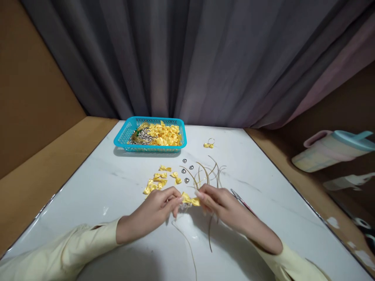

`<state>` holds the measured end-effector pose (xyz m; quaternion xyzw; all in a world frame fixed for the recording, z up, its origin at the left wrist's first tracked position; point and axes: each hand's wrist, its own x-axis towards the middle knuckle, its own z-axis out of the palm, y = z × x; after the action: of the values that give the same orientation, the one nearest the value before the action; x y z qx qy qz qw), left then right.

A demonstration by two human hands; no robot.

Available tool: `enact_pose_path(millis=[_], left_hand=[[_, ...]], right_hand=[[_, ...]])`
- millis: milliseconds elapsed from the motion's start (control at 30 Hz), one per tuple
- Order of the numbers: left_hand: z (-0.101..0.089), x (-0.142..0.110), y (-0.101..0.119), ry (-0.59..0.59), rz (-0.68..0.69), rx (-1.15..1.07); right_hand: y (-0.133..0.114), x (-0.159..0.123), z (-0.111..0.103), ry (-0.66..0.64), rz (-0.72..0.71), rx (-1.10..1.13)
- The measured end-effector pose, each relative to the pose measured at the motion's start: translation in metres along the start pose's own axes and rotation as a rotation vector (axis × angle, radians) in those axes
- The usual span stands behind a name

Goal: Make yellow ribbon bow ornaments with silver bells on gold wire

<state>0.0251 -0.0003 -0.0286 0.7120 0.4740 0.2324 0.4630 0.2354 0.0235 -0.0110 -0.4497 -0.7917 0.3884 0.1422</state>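
Between my two hands is a yellow ribbon bow [191, 200], held just above the white table. My left hand [164, 203] pinches its left end, fingers closed. On the other end, the thumb and fingers of my right hand [215, 201] are closed too. A thin cord [187, 242] hangs below my left hand and runs toward the front edge. Several gold-brown wires or cords [206, 173] lie just beyond my right hand. Loose yellow bows [155, 182] are spread past my left hand, with several silver heart-shaped beads [186, 180] beside them.
A blue basket [120, 142] at the back holds yellow bows, silver beads and a cord bundle. A small bow with a looped cord [208, 145] lies to its right. Scissors [241, 201] rest beside my right hand. A tumbler [331, 150] and a white bottle [348, 181] are at the right.
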Motion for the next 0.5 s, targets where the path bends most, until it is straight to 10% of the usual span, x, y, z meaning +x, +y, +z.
enact_pose_path(millis=[167,500], left_hand=[[0.011,0.01,-0.04,0.07,0.077,0.35],[0.02,0.014,-0.054,0.384,0.309,0.757]], right_hand=[[0.047,0.019,-0.006,0.286,-0.04,-0.317],[0.061,0.052,0.003,0.224,-0.306,-0.537]])
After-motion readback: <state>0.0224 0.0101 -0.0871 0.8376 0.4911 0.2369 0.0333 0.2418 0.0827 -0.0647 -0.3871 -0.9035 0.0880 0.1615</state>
